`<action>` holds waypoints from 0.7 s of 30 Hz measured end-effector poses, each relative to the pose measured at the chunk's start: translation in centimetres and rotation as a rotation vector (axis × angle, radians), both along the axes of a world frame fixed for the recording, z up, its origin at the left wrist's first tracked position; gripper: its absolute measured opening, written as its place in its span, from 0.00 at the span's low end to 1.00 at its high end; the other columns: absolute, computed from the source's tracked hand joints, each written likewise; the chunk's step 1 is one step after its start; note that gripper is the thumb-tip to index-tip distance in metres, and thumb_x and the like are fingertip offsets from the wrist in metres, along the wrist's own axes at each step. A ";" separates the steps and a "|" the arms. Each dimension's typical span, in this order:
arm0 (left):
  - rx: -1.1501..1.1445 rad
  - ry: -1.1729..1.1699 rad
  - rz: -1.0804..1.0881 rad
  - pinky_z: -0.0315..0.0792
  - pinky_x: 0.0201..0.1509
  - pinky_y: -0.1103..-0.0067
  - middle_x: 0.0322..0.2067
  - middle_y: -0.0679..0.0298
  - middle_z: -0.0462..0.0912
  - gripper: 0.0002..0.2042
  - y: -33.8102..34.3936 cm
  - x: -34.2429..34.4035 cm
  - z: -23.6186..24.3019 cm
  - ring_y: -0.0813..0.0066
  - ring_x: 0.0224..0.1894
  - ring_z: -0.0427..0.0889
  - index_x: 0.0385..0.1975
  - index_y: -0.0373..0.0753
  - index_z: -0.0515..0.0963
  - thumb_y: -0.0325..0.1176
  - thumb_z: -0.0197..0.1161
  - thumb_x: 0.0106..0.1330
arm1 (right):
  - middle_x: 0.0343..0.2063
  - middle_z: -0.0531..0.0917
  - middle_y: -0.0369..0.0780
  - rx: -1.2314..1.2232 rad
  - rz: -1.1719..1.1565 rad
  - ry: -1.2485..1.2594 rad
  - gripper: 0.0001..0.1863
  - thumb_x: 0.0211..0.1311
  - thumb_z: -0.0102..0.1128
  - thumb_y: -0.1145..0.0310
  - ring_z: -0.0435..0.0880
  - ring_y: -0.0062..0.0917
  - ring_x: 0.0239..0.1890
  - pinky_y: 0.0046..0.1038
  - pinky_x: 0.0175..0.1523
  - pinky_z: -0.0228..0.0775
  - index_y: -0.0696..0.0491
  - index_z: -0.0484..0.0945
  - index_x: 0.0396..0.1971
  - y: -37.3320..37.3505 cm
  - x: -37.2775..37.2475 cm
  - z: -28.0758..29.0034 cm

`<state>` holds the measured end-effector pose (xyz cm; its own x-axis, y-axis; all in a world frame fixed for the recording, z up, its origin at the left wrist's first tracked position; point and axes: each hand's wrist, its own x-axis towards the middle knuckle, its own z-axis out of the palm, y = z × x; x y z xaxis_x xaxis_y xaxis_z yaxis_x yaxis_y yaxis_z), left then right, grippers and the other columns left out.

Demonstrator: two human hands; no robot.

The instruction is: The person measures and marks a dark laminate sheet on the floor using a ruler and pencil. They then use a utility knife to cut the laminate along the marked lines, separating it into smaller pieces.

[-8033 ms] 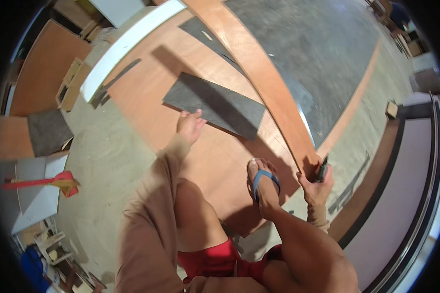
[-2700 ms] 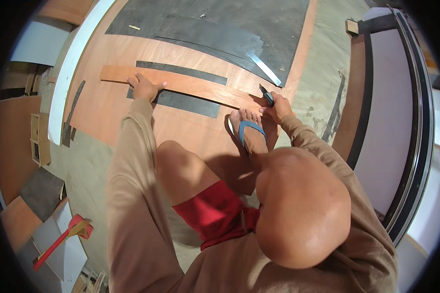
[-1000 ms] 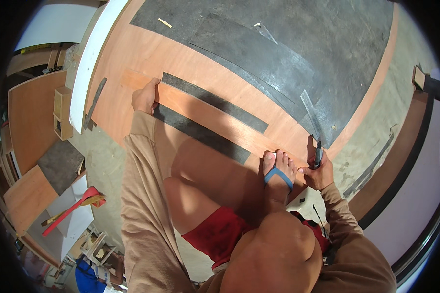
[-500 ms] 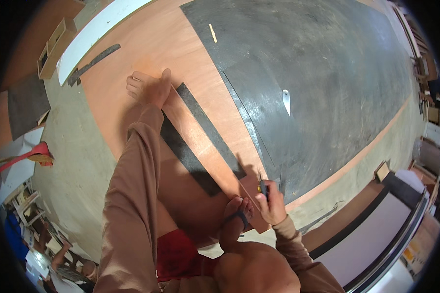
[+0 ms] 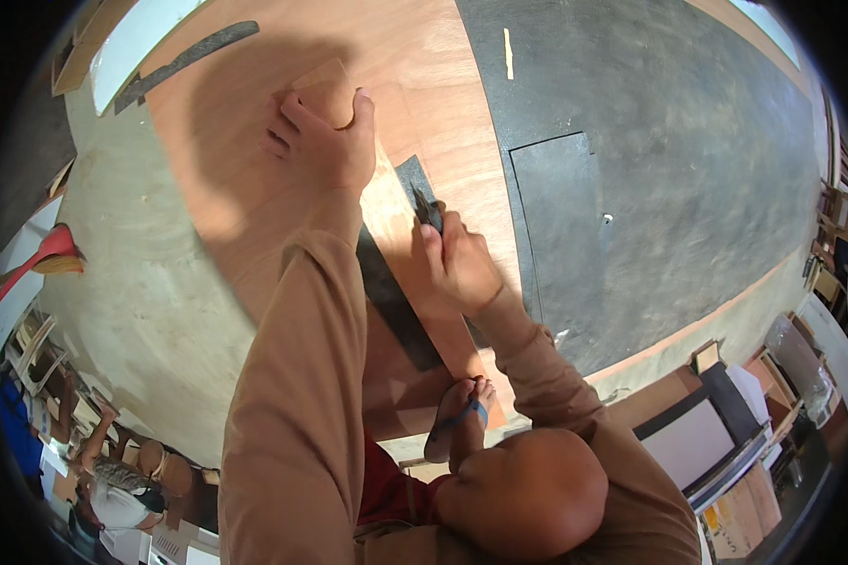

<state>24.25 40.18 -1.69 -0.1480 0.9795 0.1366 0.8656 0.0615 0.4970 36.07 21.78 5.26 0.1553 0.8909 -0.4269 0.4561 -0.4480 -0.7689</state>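
A long plywood strip (image 5: 396, 239) lies across a dark sheet piece (image 5: 400, 309), which shows along both sides of it, on a large plywood board (image 5: 433, 85). My left hand (image 5: 325, 139) is closed round the strip's far end, thumb on the right side and fingers on the left. My right hand (image 5: 462, 264) is closed on a dark utility knife (image 5: 427, 212), its tip at the dark piece beside the strip's right edge. My foot (image 5: 462, 414), in a blue-strapped sandal, is at the strip's near end.
A large dark sheet (image 5: 678, 198) with loose cut pieces covers the right. A white panel (image 5: 127, 56) lies upper left, a red-handled item (image 5: 40, 254) at the left edge. Co-workers (image 5: 113, 480) are at lower left. Panels and frames (image 5: 688, 424) stand lower right.
The strip was lifted earlier and now lies on the dark piece. In the last half second my right hand with the knife moved from the near end up along the strip, closer to my left hand.
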 end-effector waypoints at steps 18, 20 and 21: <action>-0.002 0.081 -0.010 0.53 0.73 0.43 0.71 0.41 0.59 0.41 0.1 -0.7 -0.2 0.34 0.69 0.57 0.63 0.37 0.66 0.60 0.73 0.58 | 0.34 0.84 0.58 -0.011 0.098 -0.176 0.20 0.76 0.56 0.57 0.87 0.56 0.33 0.52 0.39 0.82 0.63 0.73 0.39 3.7 -1.1 -3.8; -0.006 0.095 -0.012 0.53 0.73 0.44 0.71 0.41 0.59 0.41 0.1 -0.7 -0.3 0.35 0.70 0.57 0.63 0.36 0.65 0.60 0.72 0.59 | 0.34 0.83 0.58 -0.016 0.094 -0.153 0.20 0.76 0.55 0.58 0.86 0.58 0.34 0.53 0.41 0.82 0.64 0.73 0.40 3.7 -1.1 -3.9; -0.016 0.103 -0.009 0.53 0.73 0.44 0.71 0.41 0.59 0.42 0.0 -0.7 -0.3 0.35 0.70 0.57 0.63 0.36 0.65 0.61 0.71 0.59 | 0.34 0.83 0.59 -0.019 0.091 -0.142 0.20 0.76 0.54 0.58 0.86 0.59 0.35 0.53 0.43 0.81 0.64 0.73 0.41 3.7 -1.1 -4.0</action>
